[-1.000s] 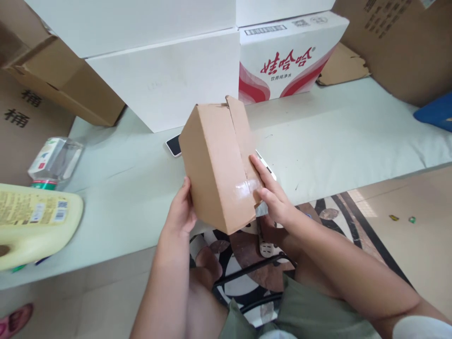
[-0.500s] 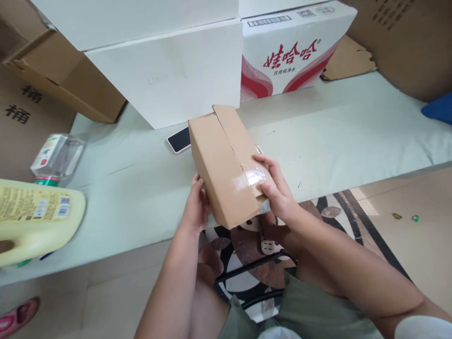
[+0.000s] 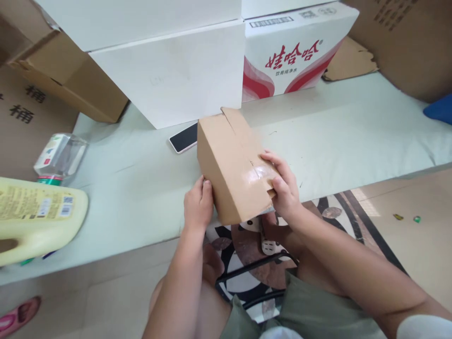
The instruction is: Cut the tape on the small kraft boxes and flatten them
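A small brown cardboard box (image 3: 229, 165), tilted, is held between my two hands over the near edge of the covered table. Clear tape shines on its top near the right end, where a flap edge stands slightly up. My left hand (image 3: 198, 203) presses against the box's left side, fingers closed and partly hidden. With the thumb on top, my right hand (image 3: 285, 183) grips the taped end. Behind the box a phone (image 3: 183, 138) lies on the table, partly covered from view.
White cartons (image 3: 169, 80) and a red-and-white carton (image 3: 296, 56) stand along the back. At left are a clear bottle (image 3: 63, 155) on its side and a yellow jug (image 3: 38, 216). A pink slipper (image 3: 21, 315) lies on the floor. The green-covered table (image 3: 353, 127) extends right.
Both hands have shifted the box slightly to the right and turned it a little, showing more of its left side. My left hand's grip on that side has changed.
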### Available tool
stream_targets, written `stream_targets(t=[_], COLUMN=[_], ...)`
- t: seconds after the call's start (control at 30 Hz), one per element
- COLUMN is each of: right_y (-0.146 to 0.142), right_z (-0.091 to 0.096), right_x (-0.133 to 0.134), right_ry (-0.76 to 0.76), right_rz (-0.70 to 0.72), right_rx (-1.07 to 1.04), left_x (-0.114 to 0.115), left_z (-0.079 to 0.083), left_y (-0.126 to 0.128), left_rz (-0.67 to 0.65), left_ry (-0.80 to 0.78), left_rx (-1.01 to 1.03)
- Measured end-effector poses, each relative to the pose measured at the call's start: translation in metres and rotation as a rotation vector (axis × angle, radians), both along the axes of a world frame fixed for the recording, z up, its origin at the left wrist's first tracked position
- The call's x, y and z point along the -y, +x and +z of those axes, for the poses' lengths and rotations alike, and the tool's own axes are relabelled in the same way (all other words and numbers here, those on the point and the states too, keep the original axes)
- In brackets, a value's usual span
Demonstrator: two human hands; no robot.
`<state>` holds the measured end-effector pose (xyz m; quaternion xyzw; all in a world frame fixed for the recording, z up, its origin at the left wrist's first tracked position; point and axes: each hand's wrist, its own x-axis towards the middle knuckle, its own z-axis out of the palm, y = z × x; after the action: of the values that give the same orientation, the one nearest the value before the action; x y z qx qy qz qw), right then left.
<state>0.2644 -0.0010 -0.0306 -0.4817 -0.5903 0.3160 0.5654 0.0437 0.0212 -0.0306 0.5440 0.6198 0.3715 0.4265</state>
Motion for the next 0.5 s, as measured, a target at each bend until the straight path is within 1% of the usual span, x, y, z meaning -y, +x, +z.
stream_targets(t=[0.07,0.1,0.13,0.17,0.23,0.27,0.33,0.37,0.4,0.43,0.47,0.5], right_y=[0.0,0.0,0.0,0.0,-0.001,-0.002,-0.005,-0.006,-0.008,-0.008,-0.009,-0.009], right_z=[0.004,0.005,0.006,0.006,0.005,0.004,0.002,0.001,0.0,-0.001,-0.001,-0.001], right_x=[0.003,0.004,0.005,0.006,0.006,0.005,0.004,0.004,0.003,0.003,0.002,0.002], right_ry=[0.086,0.118,0.142,0.159,0.18,0.181,0.177,0.18,0.188,0.197,0.199,0.194], right_rz=[-0.046,-0.043,-0.024,0.009,0.092,0.131,0.188,0.206,0.22,0.232,0.241,0.246], right_rx=[0.031,0.05,0.078,0.117,0.214,0.258,0.301,0.298,0.287,0.274,0.264,0.259], left_x=[0.001,0.001,0.001,0.0,-0.002,-0.002,-0.003,-0.003,-0.002,-0.001,0.001,0.003], left_z=[0.004,0.005,0.005,0.005,0.005,0.005,0.008,0.011,0.015,0.019,0.022,0.023], left_y=[0.0,0.0,-0.001,-0.002,-0.004,-0.005,-0.006,-0.006,-0.006,-0.006,-0.006,-0.006], left_rz=[-0.011,0.004,0.021,0.048,0.111,0.146,0.201,0.2,0.179,0.131,0.059,-0.02], left_ry=[0.026,0.034,0.04,0.053,0.13,0.213,0.481,0.624,0.744,0.817,0.831,0.794], left_rx=[-0.249,-0.346,-0.375,-0.36,-0.233,-0.126,0.138,0.261,0.354,0.402,0.395,0.344])
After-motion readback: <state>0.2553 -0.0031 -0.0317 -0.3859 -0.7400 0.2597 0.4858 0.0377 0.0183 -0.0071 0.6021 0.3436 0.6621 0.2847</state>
